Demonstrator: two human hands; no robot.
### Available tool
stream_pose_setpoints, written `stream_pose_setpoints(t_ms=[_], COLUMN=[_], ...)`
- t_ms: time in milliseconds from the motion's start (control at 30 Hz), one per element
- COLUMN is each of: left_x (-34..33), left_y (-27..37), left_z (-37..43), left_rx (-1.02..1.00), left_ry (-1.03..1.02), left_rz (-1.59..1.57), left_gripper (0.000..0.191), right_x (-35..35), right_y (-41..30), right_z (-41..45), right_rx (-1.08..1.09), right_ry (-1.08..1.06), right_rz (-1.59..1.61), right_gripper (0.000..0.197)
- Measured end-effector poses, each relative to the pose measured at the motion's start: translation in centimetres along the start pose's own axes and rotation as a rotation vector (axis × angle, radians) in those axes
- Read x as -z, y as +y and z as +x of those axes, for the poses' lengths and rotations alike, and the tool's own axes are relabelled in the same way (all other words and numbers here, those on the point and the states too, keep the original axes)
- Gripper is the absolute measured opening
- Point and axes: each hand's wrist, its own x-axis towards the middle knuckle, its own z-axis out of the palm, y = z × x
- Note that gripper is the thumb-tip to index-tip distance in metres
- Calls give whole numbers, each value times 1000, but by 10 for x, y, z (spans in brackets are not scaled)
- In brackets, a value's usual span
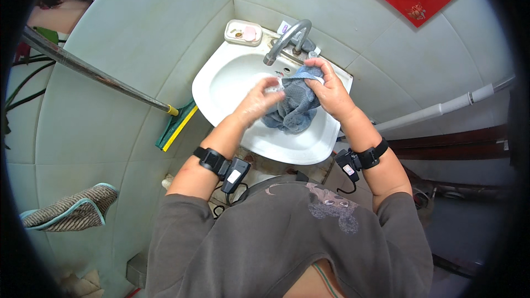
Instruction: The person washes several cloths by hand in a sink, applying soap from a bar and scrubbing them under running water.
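Note:
A wet blue-grey cloth (pixel 295 98) hangs bunched over the white washbasin (pixel 221 87), its lower folds resting on the bowl. My right hand (pixel 333 91) pinches the cloth's upper edge between thumb and fingers. On the cloth's other side is my left hand (pixel 258 101), slightly blurred, its thumb and fingers curved towards the fabric. Something whitish and shiny, perhaps lather, shows at its fingertips; whether those fingers grip anything is unclear. Above and behind the cloth arches the chrome faucet (pixel 290 39), with no water visible at its spout.
A soap dish (pixel 243 32) with small pieces in it sits on the basin's back left corner. Behind the faucet lies a grey tube or bottle (pixel 308 44). A green-and-yellow squeegee (pixel 177 126) leans at left. A white pipe (pixel 430 109) runs along the right wall, below a red-framed mirror (pixel 418 8).

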Motion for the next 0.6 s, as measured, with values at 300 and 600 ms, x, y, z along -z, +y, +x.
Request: stream_pose_setpoints(t_ms=[300, 600], left_x=[-17, -21], left_y=[-11, -39], left_z=[7, 7], left_rx=[-85, 708], left_ry=[-69, -111], left_rz=[-18, -803], left_gripper=[10, 66], right_x=[-8, -19], right_y=[28, 36], right_z=[-13, -3], right_rx=[-85, -197], right_ry=[-322, -127], right_rz=[-609, -6], right_gripper=[44, 27])
